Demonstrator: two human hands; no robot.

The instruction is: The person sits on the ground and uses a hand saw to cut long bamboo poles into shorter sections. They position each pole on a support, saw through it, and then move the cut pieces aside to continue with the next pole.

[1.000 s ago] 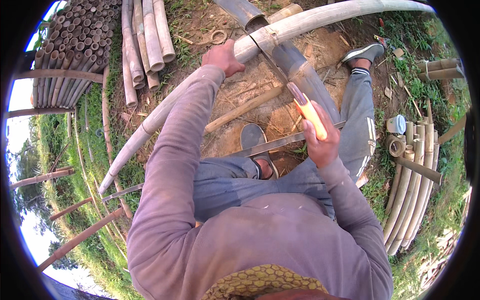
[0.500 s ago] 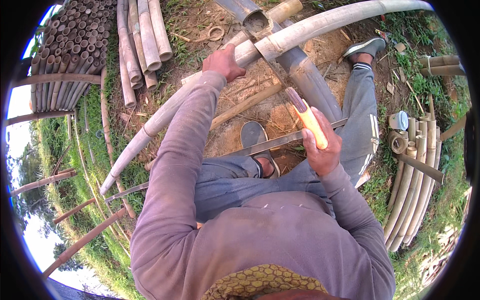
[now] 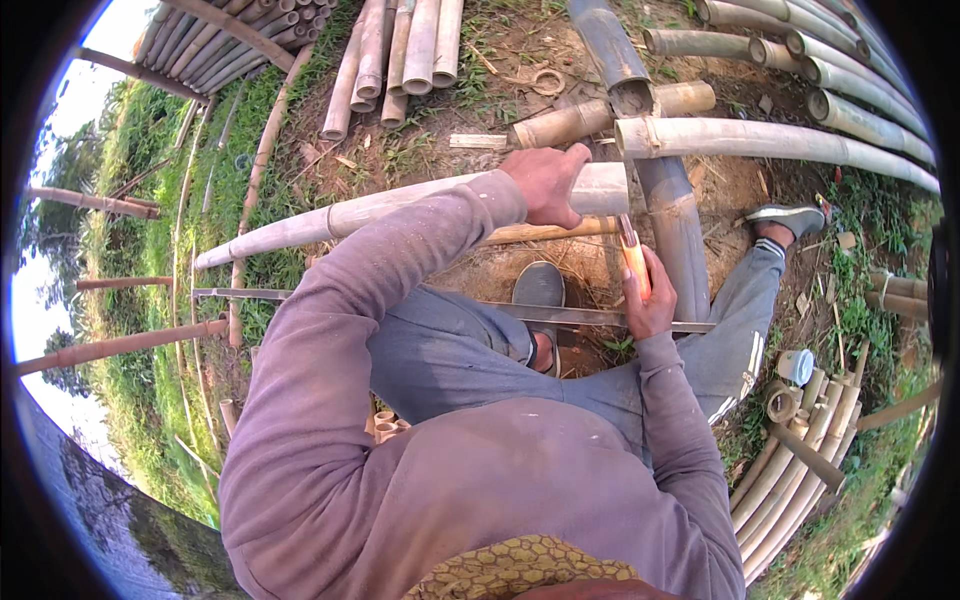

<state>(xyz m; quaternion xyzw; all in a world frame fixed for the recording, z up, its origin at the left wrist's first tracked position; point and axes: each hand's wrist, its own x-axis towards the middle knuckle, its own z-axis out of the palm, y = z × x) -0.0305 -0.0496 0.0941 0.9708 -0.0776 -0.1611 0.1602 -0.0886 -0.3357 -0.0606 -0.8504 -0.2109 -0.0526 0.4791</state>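
Observation:
My left hand (image 3: 548,187) is wrapped over a pale bamboo pole (image 3: 390,205) close to its sawn end, thumb on the near side. In my right hand (image 3: 652,305) is a handsaw (image 3: 637,262), gripped by its orange wooden handle. The saw's blade is seen nearly edge-on and barely shows. Just beyond the pole's sawn end lies another pale bamboo length (image 3: 750,138), its end offset from the first. It rests across a thick grey bamboo (image 3: 672,205) that runs away from me.
Bamboo poles lie in groups at the far left (image 3: 420,50), far right (image 3: 860,75) and near right (image 3: 805,460). A long flat strip (image 3: 575,315) crosses in front of my legs. A white cup (image 3: 795,366) stands by the near-right bundle. My feet are on the ground.
The two pale bamboo lengths, end to end with the blade at the joint before, now sit offset. My left hand's length has come nearer, and the saw has dropped out of the gap. The view has turned.

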